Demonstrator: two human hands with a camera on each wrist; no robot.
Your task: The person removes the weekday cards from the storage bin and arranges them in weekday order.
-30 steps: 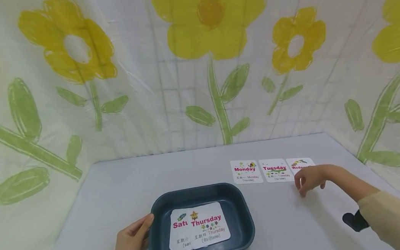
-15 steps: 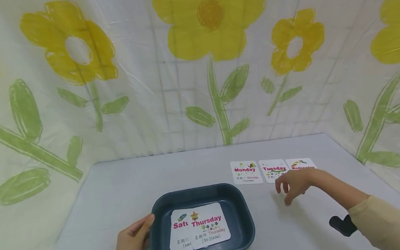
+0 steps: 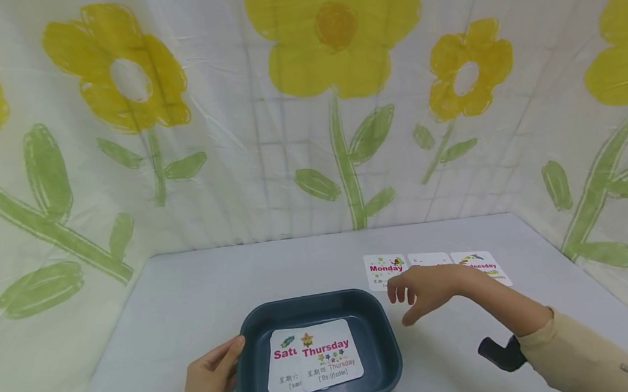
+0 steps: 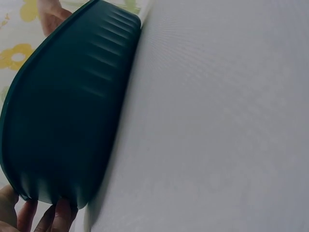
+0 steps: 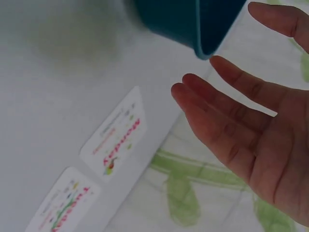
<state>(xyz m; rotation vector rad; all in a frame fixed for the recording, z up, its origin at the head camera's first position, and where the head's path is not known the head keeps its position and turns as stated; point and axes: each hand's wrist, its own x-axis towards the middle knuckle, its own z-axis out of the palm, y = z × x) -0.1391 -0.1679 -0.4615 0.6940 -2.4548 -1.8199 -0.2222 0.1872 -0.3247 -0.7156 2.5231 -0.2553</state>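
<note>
A dark teal tray (image 3: pixel 392 341) holds overlapping cards, with the Thursday card (image 3: pixel 331 354) on top of the Saturday card (image 3: pixel 285 365). My left hand (image 3: pixel 208 376) grips the tray's left rim, thumb on top; in the left wrist view its fingers (image 4: pixel 62 215) press the tray wall (image 4: pixel 63 121). My right hand (image 3: pixel 433 287) hovers just right of the tray, fingers spread and empty. It partly covers the Monday card (image 3: pixel 384 268) and the Tuesday card. In the right wrist view my right hand (image 5: pixel 251 116) is near the tray's corner (image 5: pixel 178 24), palm visible.
The Wednesday card (image 3: pixel 482 265) lies at the right end of the row of cards, toward the back of the white table (image 3: pixel 191 299). Behind the table hangs a curtain (image 3: pixel 226 165) with yellow flowers. A black strap piece (image 3: pixel 502 353) sits under the right forearm.
My right hand has moved left from beside the Wednesday card to near the tray, uncovering most of that card and covering part of Tuesday and Monday. My left hand stays on the rim.
</note>
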